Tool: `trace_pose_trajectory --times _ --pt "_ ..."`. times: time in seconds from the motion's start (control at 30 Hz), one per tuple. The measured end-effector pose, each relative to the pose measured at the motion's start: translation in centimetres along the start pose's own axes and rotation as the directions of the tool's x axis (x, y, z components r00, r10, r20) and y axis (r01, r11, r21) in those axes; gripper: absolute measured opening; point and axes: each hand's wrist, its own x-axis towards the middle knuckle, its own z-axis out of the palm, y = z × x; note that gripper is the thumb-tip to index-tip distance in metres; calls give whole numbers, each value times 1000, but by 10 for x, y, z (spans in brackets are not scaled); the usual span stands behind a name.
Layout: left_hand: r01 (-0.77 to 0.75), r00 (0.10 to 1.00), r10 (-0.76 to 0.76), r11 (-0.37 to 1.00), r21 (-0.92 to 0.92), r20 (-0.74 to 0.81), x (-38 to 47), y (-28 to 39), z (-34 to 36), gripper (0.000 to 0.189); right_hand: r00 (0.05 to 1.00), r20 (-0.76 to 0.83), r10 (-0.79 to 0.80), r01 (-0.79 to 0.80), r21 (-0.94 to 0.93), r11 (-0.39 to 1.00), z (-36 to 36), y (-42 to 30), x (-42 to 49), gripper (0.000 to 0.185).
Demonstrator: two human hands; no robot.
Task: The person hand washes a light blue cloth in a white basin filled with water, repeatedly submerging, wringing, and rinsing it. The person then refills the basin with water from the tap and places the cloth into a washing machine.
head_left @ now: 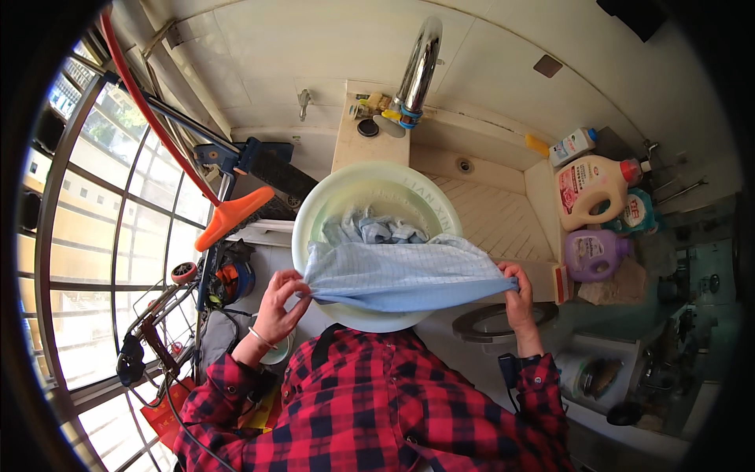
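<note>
A light blue checked cloth (401, 271) is stretched sideways over a pale green plastic basin (318, 194). My left hand (283, 307) pinches its left end at the basin's left rim. Its right end is gripped by my right hand (518, 298), out past the basin's right side. The cloth's far part lies bunched in cloudy, sudsy water (383, 197) inside the basin. The basin's front rim is close to my body, and its right side overlaps the laundry sink.
The stone laundry sink (489, 206) has a ribbed washboard slope and a chrome faucet (420, 65). Detergent bottles, a cream one (581, 203) and a purple one (590, 253) among them, stand on the right. An orange squeegee head (233, 218) and a folding metal cart (168, 330) are at the left.
</note>
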Motion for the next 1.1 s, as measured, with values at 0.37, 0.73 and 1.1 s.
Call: trace_pose_trajectory --times 0.37,0.73,1.1 --pt "19 890 -303 771 -636 -341 107 9 3 14 982 -109 -151 157 45 987 63 -65 84 27" --pt "204 915 -349 831 517 201 92 -40 99 101 861 508 32 390 -699 600 154 40 99 85" --pt "74 971 -208 723 687 114 105 -21 78 55 823 519 232 -6 -400 916 130 -21 146 34"
